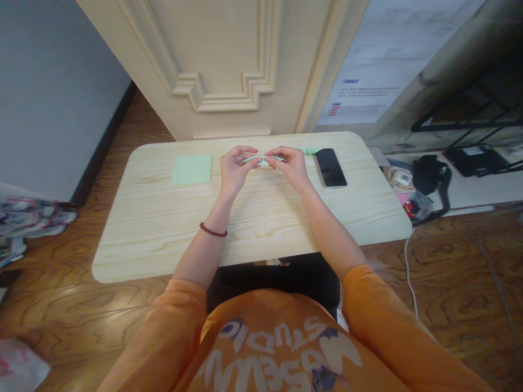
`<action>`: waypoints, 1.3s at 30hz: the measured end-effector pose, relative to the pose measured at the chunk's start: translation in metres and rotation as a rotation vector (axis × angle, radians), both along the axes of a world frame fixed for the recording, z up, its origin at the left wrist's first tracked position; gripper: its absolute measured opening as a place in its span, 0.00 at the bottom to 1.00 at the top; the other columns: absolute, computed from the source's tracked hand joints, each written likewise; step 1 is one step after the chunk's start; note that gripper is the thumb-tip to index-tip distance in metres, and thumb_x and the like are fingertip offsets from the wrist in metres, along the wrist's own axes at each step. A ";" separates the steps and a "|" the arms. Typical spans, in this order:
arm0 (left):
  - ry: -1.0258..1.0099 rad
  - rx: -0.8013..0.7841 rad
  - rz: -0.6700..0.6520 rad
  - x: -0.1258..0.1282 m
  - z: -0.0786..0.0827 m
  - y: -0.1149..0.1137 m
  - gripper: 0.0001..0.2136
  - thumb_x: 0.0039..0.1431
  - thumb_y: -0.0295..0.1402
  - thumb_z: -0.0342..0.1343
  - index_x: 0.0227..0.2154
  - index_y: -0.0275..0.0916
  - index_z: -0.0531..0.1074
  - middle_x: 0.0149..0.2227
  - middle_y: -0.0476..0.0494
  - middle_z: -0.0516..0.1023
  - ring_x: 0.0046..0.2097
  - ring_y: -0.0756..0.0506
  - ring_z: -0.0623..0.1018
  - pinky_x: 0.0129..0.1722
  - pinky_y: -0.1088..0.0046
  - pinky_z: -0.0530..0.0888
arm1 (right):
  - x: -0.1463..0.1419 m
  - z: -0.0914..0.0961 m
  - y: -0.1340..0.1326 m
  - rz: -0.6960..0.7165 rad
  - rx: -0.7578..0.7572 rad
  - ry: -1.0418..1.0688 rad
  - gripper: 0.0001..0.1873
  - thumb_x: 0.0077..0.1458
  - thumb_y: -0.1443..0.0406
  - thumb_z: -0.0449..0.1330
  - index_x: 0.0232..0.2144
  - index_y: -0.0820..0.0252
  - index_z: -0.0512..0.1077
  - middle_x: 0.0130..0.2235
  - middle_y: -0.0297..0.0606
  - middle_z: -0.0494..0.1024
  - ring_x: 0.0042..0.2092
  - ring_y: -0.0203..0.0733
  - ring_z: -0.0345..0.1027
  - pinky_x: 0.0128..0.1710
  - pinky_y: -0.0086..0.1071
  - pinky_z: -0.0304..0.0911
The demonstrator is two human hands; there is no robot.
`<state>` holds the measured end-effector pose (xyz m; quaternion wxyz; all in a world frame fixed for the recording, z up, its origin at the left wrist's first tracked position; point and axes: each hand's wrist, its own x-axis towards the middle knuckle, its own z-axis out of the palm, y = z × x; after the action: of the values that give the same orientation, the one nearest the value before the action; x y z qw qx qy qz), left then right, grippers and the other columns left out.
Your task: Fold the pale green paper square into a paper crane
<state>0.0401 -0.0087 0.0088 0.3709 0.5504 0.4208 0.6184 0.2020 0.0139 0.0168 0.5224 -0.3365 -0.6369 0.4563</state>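
Observation:
My left hand (235, 170) and my right hand (289, 166) meet above the far part of a pale wooden table (163, 239). Between their fingertips they pinch a narrow folded piece of pale green paper (263, 160). A flat square sheet of the same green paper (192, 169) lies to the left of my left hand. Past my right hand, a small folded green paper figure (309, 150) sits at the far edge, partly behind a black smartphone (330, 167). A dark red beaded bracelet (213, 230) circles my left wrist.
A cream panelled door (216, 65) stands behind the table. To the right, a black bag strap (429, 174) and small items lie on a low white surface. A white cable (409, 272) hangs over the wooden floor (61, 305) below the table's right side.

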 end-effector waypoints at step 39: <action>0.018 0.023 0.002 0.000 0.000 0.001 0.19 0.47 0.41 0.67 0.40 0.41 0.71 0.34 0.47 0.80 0.35 0.47 0.82 0.35 0.72 0.80 | -0.001 0.000 0.001 0.054 -0.142 0.076 0.18 0.41 0.53 0.70 0.25 0.59 0.71 0.25 0.29 0.70 0.27 0.30 0.60 0.26 0.26 0.59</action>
<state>0.0399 -0.0078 0.0083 0.3602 0.5597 0.4175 0.6186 0.2010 0.0154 0.0170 0.5086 -0.3377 -0.5915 0.5266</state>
